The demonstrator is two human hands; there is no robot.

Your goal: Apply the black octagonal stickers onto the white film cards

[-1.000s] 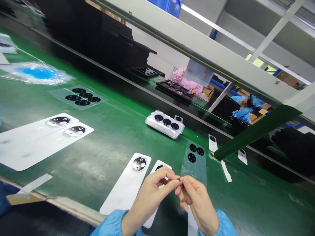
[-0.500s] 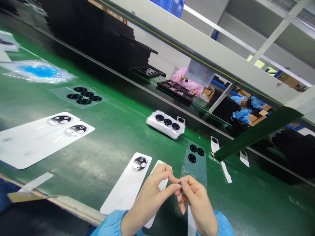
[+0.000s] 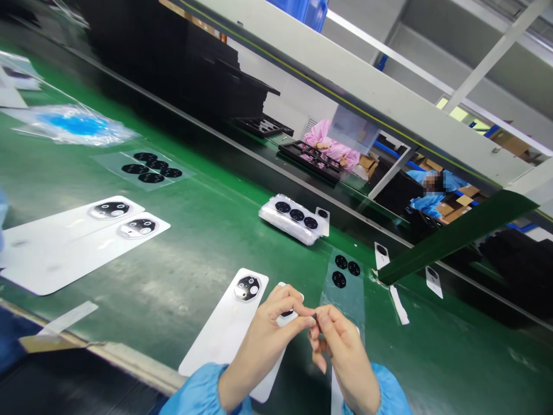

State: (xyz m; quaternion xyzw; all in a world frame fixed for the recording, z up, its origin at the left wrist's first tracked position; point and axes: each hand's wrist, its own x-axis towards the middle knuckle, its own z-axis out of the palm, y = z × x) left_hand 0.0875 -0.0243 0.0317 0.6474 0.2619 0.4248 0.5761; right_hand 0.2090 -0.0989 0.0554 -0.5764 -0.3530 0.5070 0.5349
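My left hand [image 3: 270, 331] and my right hand [image 3: 343, 346] meet fingertip to fingertip above the table. Both pinch a small dark piece [image 3: 315, 317], mostly hidden by the fingers; its exact kind does not show. Beside my left wrist lies a white phone back cover [image 3: 218, 331] with a shiny round camera plate. A second white cover [image 3: 264, 387] is partly covered by my left hand, its dark round part just showing. Under my right wrist the edge of another white piece [image 3: 337, 392] shows. Beyond my right hand, a clear film sheet [image 3: 345, 300] carries three black round stickers [image 3: 339, 279].
Two more white covers [image 3: 64, 253] lie at left, near a film with several black discs [image 3: 151, 177] and a blue-and-clear plastic bag [image 3: 78, 124]. A wrapped stack [image 3: 289, 227] sits mid-table. A green post [image 3: 453, 236] rises at right. Co-workers [image 3: 330, 144] sit beyond the rail.
My hands remain pinched together, with only slight finger movement. The view has shifted a little, and the second cover's dark round part now shows beside my left fingers.
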